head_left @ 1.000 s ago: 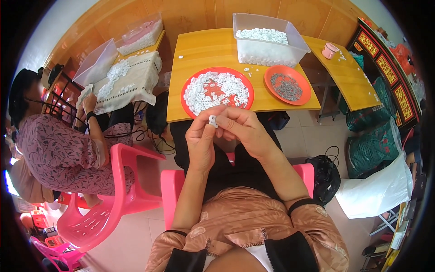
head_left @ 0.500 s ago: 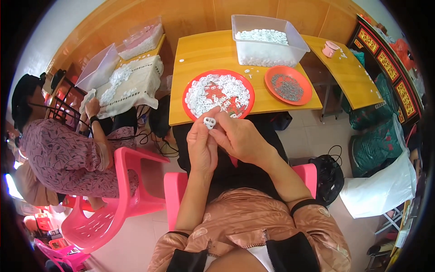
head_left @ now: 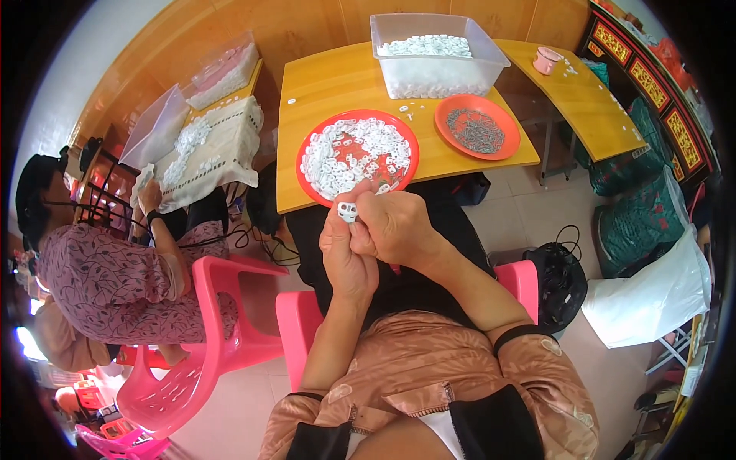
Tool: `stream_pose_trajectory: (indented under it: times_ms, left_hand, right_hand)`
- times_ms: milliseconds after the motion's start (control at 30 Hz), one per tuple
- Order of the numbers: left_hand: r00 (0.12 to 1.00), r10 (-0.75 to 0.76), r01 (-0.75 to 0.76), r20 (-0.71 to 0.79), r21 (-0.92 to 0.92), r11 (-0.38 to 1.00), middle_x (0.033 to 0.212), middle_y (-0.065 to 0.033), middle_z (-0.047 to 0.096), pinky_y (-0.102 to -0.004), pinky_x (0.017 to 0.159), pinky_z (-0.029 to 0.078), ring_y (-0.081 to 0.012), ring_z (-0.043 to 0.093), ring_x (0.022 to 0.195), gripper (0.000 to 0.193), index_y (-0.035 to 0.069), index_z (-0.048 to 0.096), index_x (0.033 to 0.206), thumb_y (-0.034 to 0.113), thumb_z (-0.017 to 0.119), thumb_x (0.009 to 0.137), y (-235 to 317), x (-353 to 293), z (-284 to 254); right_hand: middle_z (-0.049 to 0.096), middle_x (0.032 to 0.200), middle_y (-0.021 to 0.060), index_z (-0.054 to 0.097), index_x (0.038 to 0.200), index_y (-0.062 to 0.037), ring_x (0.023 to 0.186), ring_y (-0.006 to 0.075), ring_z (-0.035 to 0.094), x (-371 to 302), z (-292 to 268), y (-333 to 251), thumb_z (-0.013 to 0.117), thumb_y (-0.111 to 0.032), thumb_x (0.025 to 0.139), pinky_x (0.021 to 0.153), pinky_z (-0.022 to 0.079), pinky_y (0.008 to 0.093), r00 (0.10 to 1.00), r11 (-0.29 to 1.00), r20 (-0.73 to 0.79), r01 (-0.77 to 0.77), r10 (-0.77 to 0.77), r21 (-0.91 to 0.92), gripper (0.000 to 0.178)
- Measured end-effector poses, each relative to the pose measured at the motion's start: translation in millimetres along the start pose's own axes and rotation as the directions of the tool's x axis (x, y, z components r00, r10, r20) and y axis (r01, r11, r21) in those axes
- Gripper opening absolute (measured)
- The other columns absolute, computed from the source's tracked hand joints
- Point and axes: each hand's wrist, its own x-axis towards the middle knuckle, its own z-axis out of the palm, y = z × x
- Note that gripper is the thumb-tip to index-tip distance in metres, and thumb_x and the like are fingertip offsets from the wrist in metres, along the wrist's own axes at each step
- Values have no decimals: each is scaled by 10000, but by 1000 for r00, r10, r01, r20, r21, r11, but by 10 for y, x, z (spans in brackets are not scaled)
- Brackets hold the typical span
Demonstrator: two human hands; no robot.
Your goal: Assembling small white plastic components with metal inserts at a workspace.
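Just beyond my lap, both hands meet near the table's front edge. My left hand (head_left: 345,257) is closed, its thumb and fingertips pinching a small white plastic piece with two holes (head_left: 347,210). The curled fingers of my right hand (head_left: 400,228) press against the same piece from the right; its fingertips are partly hidden, and whether they also hold a smaller part cannot be seen. Directly past my hands, a red round tray (head_left: 304,181) holds many similar white pieces. To its right, an orange-red plate (head_left: 511,144) carries a heap of small grey metal parts (head_left: 477,132).
A clear plastic bin (head_left: 437,80) full of white pieces stands at the back of the yellow table (head_left: 322,83). Left, another person (head_left: 115,280) works at a cloth-covered table (head_left: 230,172). Pink chair (head_left: 203,337) beside me; black bag (head_left: 560,284) and white sack (head_left: 652,299) right.
My right hand has rolled over slightly and its fingers are more curled around the white piece. The whole view has shifted a little; the tray and plate stay put.
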Motion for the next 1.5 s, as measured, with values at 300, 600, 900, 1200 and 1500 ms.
stream_pose_trajectory:
  times_ms: [300, 600, 900, 1200, 1500]
  left_hand:
    - [1000, -19, 19, 15, -9, 1000, 1208, -180, 534, -399, 1037, 339, -289, 475, 1175, 488, -19, 481, 1184, 403, 397, 953, 40, -26, 40]
    - [998, -47, 46, -48, -33, 998, 1154, -165, 560, -377, 1007, 370, -264, 512, 1121, 356, 2, 523, 1075, 327, 437, 957, 20, 16, 49]
    - [996, 18, -18, -83, 9, 1000, 1173, -120, 549, -348, 964, 415, -235, 520, 1106, 396, -1, 502, 1180, 322, 421, 967, 22, 74, -10]
    - [996, 28, -23, -79, 62, 998, 1218, -140, 520, -334, 963, 402, -201, 518, 1098, 397, -7, 464, 1224, 298, 413, 974, -5, 117, -72]
    - [983, -8, 29, -184, 116, 993, 964, -52, 604, -218, 710, 417, -99, 565, 854, 242, 36, 552, 1008, 248, 442, 966, 105, 77, -42]
  right_hand:
    - [497, 535, 47, 509, 766, -54, 461, 198, 541, 25, -52, -54, 600, -154, 745, 426, 424, 308, 998, 997, -25, 55, -57, -48, 136]
    - [485, 546, 83, 481, 727, -49, 451, 242, 512, -46, 59, -46, 608, -150, 740, 423, 412, 332, 998, 999, -61, -25, 28, 43, 163]
    - [573, 604, 120, 514, 894, -5, 522, 277, 587, -72, 55, -14, 569, -166, 835, 463, 447, 368, 974, 979, 163, -174, 155, 108, 180]
    - [527, 588, 150, 515, 850, -15, 516, 275, 560, 27, 36, -58, 528, -168, 902, 458, 396, 343, 912, 796, 172, -408, 372, 446, 162]
    - [549, 562, 9, 652, 766, -23, 504, 69, 484, 706, 135, 1113, 586, -325, 855, 451, 375, 239, 735, 630, 367, -678, 570, 379, 321]
